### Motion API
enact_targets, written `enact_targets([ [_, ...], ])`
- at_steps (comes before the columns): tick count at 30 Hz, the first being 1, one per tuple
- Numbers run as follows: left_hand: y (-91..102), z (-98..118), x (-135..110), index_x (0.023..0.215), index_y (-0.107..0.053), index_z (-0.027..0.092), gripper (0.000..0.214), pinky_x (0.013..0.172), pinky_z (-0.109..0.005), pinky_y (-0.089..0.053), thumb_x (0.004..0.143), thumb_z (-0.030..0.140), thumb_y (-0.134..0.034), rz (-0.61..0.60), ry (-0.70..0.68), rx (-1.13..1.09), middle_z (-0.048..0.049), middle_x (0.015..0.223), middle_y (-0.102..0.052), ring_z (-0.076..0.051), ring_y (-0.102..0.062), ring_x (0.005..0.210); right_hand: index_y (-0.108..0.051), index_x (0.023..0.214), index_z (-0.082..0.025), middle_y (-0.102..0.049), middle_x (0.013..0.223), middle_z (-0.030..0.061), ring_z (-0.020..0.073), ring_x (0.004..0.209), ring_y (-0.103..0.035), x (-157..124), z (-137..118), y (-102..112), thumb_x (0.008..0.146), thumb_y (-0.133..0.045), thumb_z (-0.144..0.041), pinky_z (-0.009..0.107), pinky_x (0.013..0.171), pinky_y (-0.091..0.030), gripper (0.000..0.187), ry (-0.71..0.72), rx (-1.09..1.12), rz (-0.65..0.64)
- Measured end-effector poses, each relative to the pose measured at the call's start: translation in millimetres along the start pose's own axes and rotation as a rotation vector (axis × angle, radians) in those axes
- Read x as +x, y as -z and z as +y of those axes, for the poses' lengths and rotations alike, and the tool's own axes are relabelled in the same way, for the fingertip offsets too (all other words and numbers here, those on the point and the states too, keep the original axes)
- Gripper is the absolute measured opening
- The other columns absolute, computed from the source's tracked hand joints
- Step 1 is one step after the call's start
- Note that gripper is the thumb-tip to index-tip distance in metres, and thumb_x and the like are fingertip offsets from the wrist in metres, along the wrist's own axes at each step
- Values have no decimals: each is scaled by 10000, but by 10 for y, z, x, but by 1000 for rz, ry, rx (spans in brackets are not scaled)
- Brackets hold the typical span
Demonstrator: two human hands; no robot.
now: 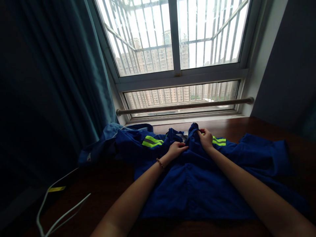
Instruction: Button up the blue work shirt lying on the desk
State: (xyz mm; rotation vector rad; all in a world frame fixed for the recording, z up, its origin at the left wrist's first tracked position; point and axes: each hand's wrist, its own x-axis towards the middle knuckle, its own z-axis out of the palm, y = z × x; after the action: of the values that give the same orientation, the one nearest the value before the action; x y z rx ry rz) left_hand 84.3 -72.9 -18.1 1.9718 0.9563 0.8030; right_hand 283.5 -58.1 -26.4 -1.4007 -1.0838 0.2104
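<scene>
A blue work shirt point(207, 191) with yellow-green reflective strips lies spread on a dark brown wooden surface, its collar towards the window. My left hand point(175, 149), a beaded bracelet at the wrist, is closed on the cloth by the front opening, just below the collar. On the other side, my right hand point(205, 138) pinches the raised collar edge. A pale label shows inside the neck, between the hands. Both fingertips are partly hidden by folds of cloth.
Bunched denim-blue cloth point(110, 133) lies at the left beside a blue curtain point(98, 82). A white cable point(64, 214) with a yellow tag point(56, 189) runs at the lower left. Behind, a rail point(185, 106) crosses in front of the barred window.
</scene>
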Motion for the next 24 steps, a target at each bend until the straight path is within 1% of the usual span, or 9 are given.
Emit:
enact_targets([
  [2,20,23,-12,683,-620,110,317,535,-206,-387,666,425,-653,-85,109,-253,-12,613,-592,-111,-534,551,-585,827,-145,-612,751,64,160,576,-512,4,-17,9,653,-570,-441,284,590,-395,344,-23,-16,10],
  [4,66,58,-29,766,-622,108,310,550,-212,-407,659,394,-676,-129,219,-515,-24,660,-608,-106,-545,553,-567,859,-146,-596,798,71,173,615,-518,1,-81,30,640,-585,-348,302,613,-404,298,-8,-79,63],
  [6,133,91,-38,815,-621,109,304,579,-222,-431,656,359,-691,-132,279,-704,-43,706,-621,-115,-569,584,-550,887,-150,-562,853,83,201,701,-516,-18,-211,63,636,-576,-258,325,651,-406,274,100,-177,160],
  [8,204,112,-32,805,-623,103,271,607,-228,-446,659,319,-697,-127,284,-820,-55,724,-625,-123,-584,614,-532,920,-155,-521,894,90,211,765,-500,-67,-398,104,671,-544,-202,332,677,-406,254,295,-231,213],
  [10,261,115,-16,796,-626,98,234,638,-232,-453,672,286,-690,-134,260,-886,-61,740,-627,-127,-590,641,-520,935,-165,-500,883,79,190,758,-488,-152,-603,138,747,-494,-185,309,676,-408,191,530,-227,124],
  [13,299,82,11,788,-634,91,208,641,-220,-439,668,251,-693,-122,196,-910,-52,727,-623,-114,-578,641,-533,879,-186,-508,827,51,161,757,-485,-329,-819,137,834,-426,-177,270,689,-409,116,890,-259,-220],
  [15,294,34,23,755,-639,84,191,620,-198,-418,636,214,-713,-98,153,-898,-38,697,-613,-97,-560,626,-548,843,-190,-522,809,46,158,785,-483,-446,-849,90,854,-405,-164,263,709,-411,145,1063,-317,-401],
  [18,263,-56,27,704,-641,73,172,606,-189,-398,605,185,-727,-74,134,-859,-30,657,-595,-92,-542,624,-564,869,-185,-541,805,50,161,794,-478,-555,-751,-5,864,-397,-150,269,713,-424,171,1138,-363,-481],
  [24,251,-120,27,756,-651,67,223,609,-205,-383,619,226,-726,-86,161,-822,-42,678,-593,-96,-541,630,-566,907,-176,-556,847,59,159,828,-492,-505,-572,-29,875,-403,-184,275,723,-452,166,1110,-271,-536],
])
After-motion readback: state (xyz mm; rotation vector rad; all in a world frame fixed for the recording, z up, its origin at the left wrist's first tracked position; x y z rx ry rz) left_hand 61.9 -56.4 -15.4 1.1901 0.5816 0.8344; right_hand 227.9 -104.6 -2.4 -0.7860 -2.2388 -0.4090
